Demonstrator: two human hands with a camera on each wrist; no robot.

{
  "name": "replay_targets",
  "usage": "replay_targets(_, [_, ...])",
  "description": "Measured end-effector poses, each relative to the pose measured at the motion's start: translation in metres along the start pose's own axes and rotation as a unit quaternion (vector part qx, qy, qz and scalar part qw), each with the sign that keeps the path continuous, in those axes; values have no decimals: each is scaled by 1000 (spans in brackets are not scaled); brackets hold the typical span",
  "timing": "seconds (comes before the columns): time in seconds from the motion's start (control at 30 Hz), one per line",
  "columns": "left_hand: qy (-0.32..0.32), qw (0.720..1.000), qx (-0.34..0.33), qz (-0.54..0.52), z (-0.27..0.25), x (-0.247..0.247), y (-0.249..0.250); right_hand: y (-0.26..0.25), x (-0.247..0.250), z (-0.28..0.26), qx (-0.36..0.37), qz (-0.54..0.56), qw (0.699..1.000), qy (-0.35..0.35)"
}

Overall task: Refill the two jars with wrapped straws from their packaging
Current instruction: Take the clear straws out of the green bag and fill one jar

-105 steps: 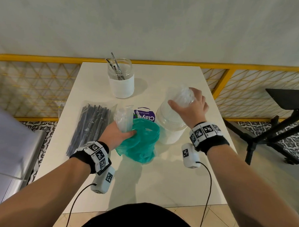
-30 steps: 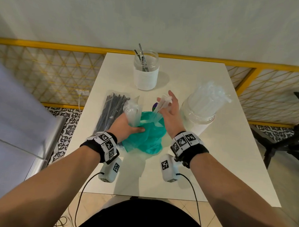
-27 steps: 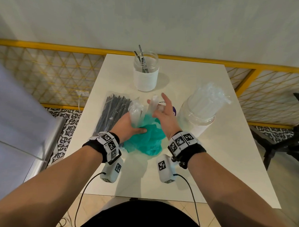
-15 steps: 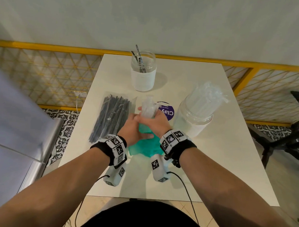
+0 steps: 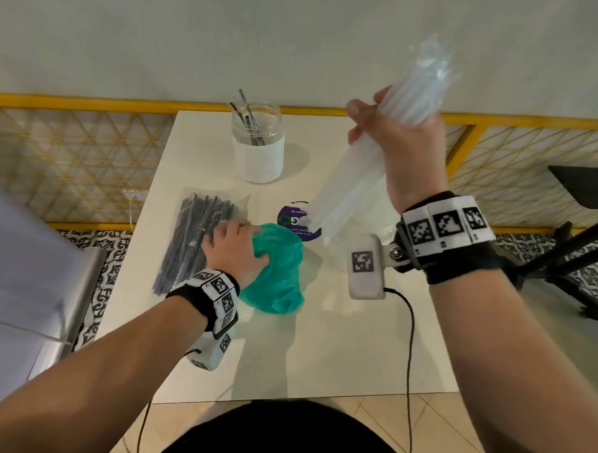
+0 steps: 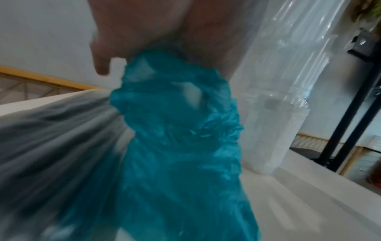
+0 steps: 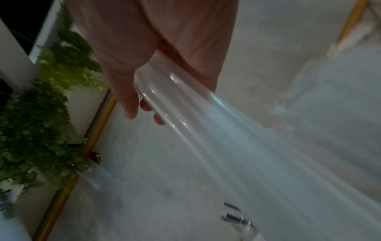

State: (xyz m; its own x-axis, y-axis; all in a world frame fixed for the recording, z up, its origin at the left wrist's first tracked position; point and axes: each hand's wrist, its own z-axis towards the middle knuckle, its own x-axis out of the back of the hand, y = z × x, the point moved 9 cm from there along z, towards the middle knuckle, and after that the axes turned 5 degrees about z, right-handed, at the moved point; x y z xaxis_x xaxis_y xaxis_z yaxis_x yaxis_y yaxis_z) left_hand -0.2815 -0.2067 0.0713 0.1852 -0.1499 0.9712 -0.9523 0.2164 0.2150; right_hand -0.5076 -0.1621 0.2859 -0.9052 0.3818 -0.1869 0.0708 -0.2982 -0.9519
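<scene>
My right hand (image 5: 394, 141) is raised above the table and grips a bundle of clear wrapped straws (image 5: 362, 167), which slants from upper right down to lower left; the right wrist view shows the fingers curled round the bundle (image 7: 185, 104). My left hand (image 5: 235, 247) grips the top of a crumpled teal plastic bag (image 5: 278, 270) (image 6: 181, 130) on the table. The near jar (image 6: 274, 130), holding clear straws, is mostly hidden behind my right wrist in the head view. The far jar (image 5: 258, 149) holds a few dark straws.
A flat clear pack of black straws (image 5: 198, 232) lies left of the teal bag. A round purple sticker (image 5: 299, 223) sits behind the bag. The white table (image 5: 319, 347) ends at a yellow railing (image 5: 90, 102). A black stand (image 5: 571, 238) is off to the right.
My right hand has drawn the clear straw bundle out of the teal bag and lifted it up and to the right. My left hand stays on the bag, which has slumped.
</scene>
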Motion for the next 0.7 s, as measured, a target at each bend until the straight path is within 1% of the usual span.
replay_targets(0.03, [26,1000,-8,12,3,9,9,-8,9,1,9,-11,1000,10])
replay_targets(0.07, [57,998,-32,12,4,19,23,-13,16,1,17,-25,999,18])
replay_targets(0.13, [113,987,-114,-6,4,39,63,-17,25,-1,24,-46,998,21])
replay_targets(0.17, [125,979,-159,-23,3,45,86,-16,29,-2,25,-52,998,19])
replay_targets(0.23, [110,966,-227,-56,3,49,127,-12,36,-1,24,-56,998,18])
replay_targets(0.27, [92,963,-243,-66,4,47,141,-10,40,0,22,-63,998,19])
replay_targets(0.3, [74,964,-246,-71,6,43,150,-8,43,2,22,-80,996,16])
replay_targets(0.37, [41,970,-231,-68,12,34,154,-8,49,5,23,-120,993,4])
replay_targets(0.43, [22,973,-220,-74,17,27,155,-10,53,8,24,-131,991,-8])
replay_targets(0.6, [25,971,-202,-129,24,29,157,-25,53,21,55,-135,989,-27])
replay_targets(0.7, [24,970,-188,-155,27,29,158,-24,51,26,69,-140,987,-43])
